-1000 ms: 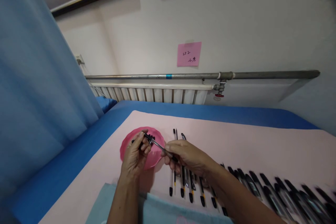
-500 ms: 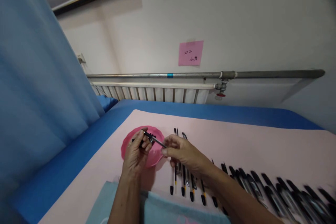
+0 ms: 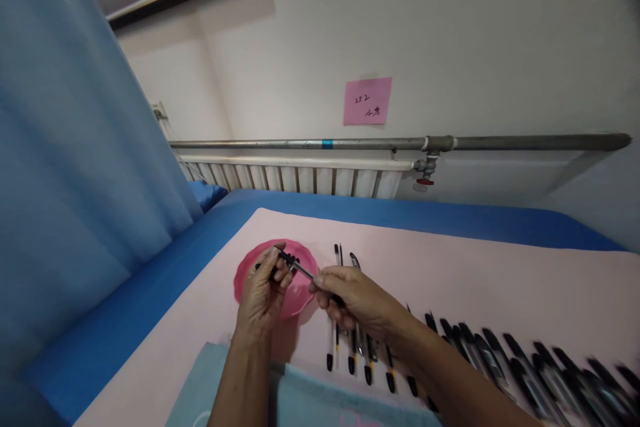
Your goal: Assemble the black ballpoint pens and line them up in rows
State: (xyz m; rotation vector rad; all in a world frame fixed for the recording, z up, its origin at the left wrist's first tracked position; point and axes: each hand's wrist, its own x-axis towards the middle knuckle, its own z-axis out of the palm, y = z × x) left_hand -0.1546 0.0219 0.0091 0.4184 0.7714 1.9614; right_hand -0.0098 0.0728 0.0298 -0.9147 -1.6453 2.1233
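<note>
A clear-barrelled pen with black parts [image 3: 303,269] spans the gap between my hands, slanting over a pink scalloped plate [image 3: 243,283]. My left hand [image 3: 263,293] is closed on its black upper end. Around the lower end, the fingers of my right hand [image 3: 357,297] are closed, and a dark tip shows beneath them. Small black pieces [image 3: 295,262] lie in the plate, partly hidden by my left fingers. Under and beside my right hand, several pens and pen parts [image 3: 351,363] with black ends are laid out on the pink sheet.
Many black-and-clear pens [image 3: 525,373] lie in a slanting row at the right, blurred. A light blue cloth [image 3: 310,393] is at the near edge. Behind the blue bed surface [image 3: 400,210] are a radiator [image 3: 300,178] and a pipe [image 3: 540,142]. A blue curtain [image 3: 75,180] hangs left.
My right hand has turned and closed further around the pen's lower end, so a dark tip now shows under its fingers. My left hand keeps its hold. The view has shifted slightly.
</note>
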